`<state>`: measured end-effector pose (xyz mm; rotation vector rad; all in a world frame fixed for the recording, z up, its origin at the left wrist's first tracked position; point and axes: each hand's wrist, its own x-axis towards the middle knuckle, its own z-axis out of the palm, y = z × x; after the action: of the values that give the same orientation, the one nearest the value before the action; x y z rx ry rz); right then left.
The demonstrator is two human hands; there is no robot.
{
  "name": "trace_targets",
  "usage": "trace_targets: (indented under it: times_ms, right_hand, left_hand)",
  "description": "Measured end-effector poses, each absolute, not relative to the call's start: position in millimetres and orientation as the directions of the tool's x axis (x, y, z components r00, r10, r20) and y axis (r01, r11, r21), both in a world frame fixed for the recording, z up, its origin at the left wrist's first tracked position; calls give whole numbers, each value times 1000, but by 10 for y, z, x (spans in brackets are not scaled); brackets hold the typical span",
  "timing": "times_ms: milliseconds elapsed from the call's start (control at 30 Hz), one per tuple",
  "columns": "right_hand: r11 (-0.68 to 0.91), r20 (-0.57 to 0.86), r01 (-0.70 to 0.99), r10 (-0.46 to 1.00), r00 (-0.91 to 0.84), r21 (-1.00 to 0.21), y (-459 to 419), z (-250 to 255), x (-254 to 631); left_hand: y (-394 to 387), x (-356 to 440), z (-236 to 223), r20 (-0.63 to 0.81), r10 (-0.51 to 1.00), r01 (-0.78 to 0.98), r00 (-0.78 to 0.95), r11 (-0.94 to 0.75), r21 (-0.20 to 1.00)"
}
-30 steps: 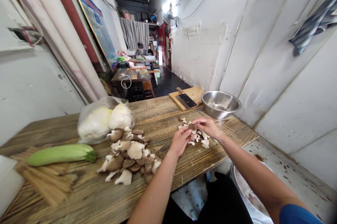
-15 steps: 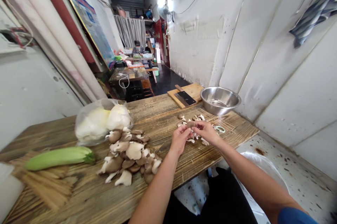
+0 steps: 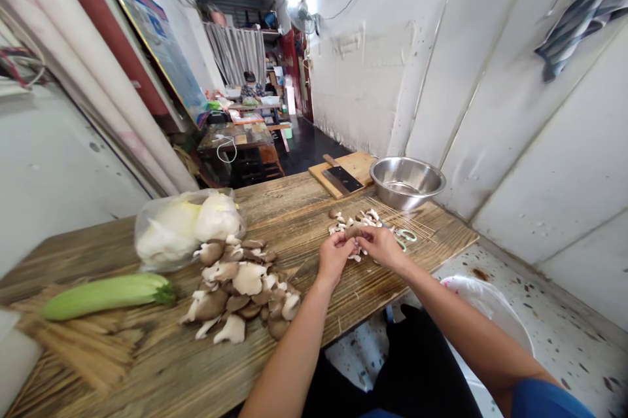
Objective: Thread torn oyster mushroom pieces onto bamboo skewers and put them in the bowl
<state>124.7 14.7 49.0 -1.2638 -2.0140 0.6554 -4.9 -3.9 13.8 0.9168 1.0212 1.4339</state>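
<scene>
Between my two hands is a brown oyster mushroom, pinched from both sides. My left hand grips its left part, and my right hand has closed fingers on its right. Just beyond them lie small torn mushroom pieces on the wooden table. Thin wooden skewers and scissors with pale green handles rest to the right of my right hand. A large heap of oyster mushrooms sits to the left of my left forearm.
A steel bowl stands at the back right beside a cutting board with a cleaver. On the left are a bagged pale vegetable and a green squash. A lined bin stands below right. A person sits far back.
The view has shifted slightly. Both hands still hold the mushroom over the torn pieces, and more of the scissors shows beside the right hand.
</scene>
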Motion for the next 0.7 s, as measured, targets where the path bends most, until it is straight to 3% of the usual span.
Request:
trace_targets:
  times_ms: [333, 700]
  right_hand:
    - [308, 223, 576, 951, -216, -757, 143, 405, 1226]
    - [329, 211, 584, 941, -263, -742, 86, 508, 1282]
  left_hand:
    - [-38, -53, 151, -25, 997, -315, -76, 0, 949]
    - [-61, -84, 130, 4, 1000, -276, -1, -4, 961]
